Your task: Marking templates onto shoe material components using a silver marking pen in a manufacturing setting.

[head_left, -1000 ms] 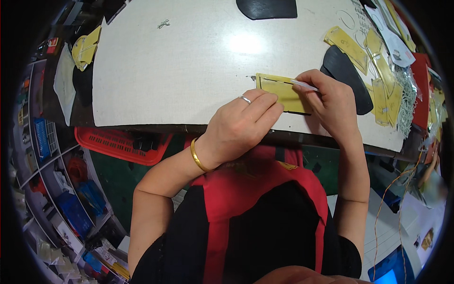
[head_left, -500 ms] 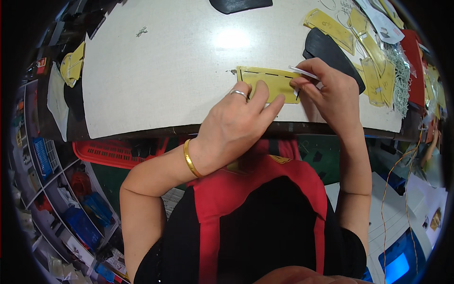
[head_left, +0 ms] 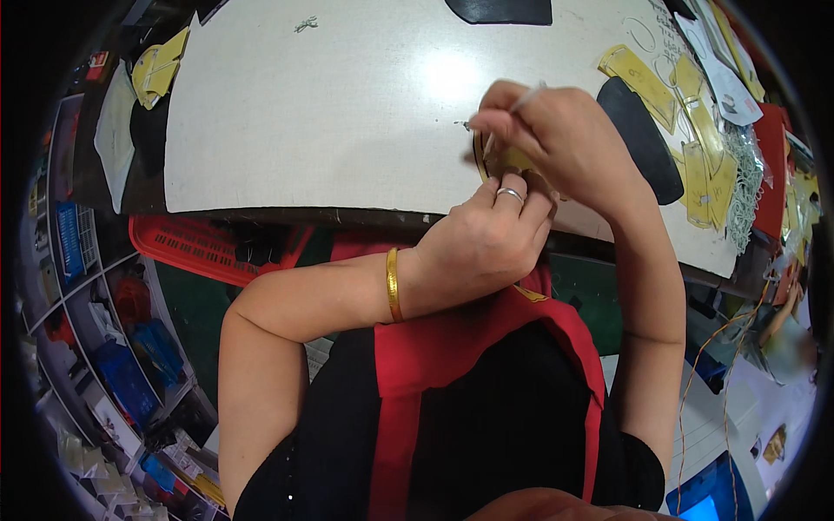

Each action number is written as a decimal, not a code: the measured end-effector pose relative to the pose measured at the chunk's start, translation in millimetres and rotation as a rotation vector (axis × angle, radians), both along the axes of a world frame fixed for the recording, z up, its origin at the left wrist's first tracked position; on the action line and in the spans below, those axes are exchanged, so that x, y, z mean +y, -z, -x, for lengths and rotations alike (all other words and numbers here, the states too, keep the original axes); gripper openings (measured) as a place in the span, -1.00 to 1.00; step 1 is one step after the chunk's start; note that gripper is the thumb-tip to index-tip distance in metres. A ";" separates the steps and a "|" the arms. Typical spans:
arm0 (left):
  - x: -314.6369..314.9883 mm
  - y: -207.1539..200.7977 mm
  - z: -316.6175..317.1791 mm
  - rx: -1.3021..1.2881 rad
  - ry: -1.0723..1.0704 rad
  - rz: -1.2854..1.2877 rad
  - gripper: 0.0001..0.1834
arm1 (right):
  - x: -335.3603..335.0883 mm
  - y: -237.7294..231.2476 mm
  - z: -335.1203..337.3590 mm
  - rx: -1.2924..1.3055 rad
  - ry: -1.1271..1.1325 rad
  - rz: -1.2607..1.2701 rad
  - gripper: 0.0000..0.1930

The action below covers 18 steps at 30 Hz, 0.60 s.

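Note:
At the near edge of the white tabletop, a yellow pattern template with dark slots lies mostly hidden under my hands. My left hand, wearing a ring and a gold bangle, has its fingers curled closed over the template's near edge. My right hand is over the template, closed around a thin, whitish pen-like stick. Blur smears the fingertips of my right hand, and the stick's lower end is hard to make out.
To the right lie a black flat piece, several yellow templates, a tangle of pale cords and a red box. Another black piece sits at the far edge. A red basket is below the table's left.
My right hand has moved left across the template with the stick. My left fingers, earlier spread flat on the template, are now curled at its near edge. The view has shifted slightly.

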<state>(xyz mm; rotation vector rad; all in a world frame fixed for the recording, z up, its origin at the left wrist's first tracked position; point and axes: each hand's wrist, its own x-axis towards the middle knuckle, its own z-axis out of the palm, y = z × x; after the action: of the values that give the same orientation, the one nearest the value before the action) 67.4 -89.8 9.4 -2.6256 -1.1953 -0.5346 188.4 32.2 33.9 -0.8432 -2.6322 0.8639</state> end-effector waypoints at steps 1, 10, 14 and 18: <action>0.9 -1.6 -0.2 0.020 -0.032 0.020 -0.70 | 5.6 1.9 2.6 0.030 0.060 -0.053 -0.71; 4.9 -2.5 -3.6 0.017 -0.084 0.040 -0.68 | -12.7 -4.5 -65.4 0.015 0.335 0.004 -0.74; 4.3 -0.5 -3.0 -0.012 -0.076 0.009 -0.67 | -27.9 6.5 -92.9 0.158 0.514 0.081 -0.73; 5.7 -1.1 -5.3 0.002 -0.095 0.043 -0.67 | -46.0 4.3 -82.4 0.134 0.542 -0.115 -0.76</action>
<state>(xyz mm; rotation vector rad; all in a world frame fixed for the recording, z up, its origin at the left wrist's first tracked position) 72.7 -84.1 10.6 -2.5876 -1.3372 -0.4944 270.8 -13.8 29.6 -1.3233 -2.1452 0.5902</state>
